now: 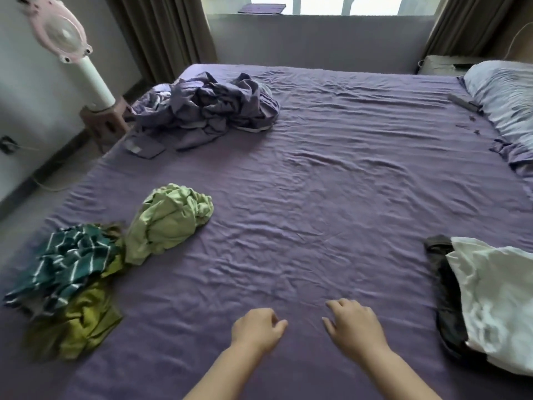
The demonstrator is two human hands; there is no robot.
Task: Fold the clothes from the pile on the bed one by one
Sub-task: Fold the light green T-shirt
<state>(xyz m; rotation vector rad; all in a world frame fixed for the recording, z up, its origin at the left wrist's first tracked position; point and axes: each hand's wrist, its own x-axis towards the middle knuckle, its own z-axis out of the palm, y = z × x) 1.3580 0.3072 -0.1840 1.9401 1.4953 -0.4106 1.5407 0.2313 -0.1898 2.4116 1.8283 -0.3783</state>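
Note:
A pile of crumpled clothes lies at the left of the purple bed: a light green garment, a teal striped garment and an olive green garment. My left hand hovers over the bare sheet near the front edge with its fingers loosely curled, holding nothing. My right hand is beside it, fingers relaxed and spread, also holding nothing. Both hands are well to the right of the pile. At the right edge a white garment lies on top of a black garment.
A bunched purple blanket sits at the far left of the bed. A pale pillow lies at the far right. A pink and white fan stands on a small stool left of the bed. Curtains and a window are behind.

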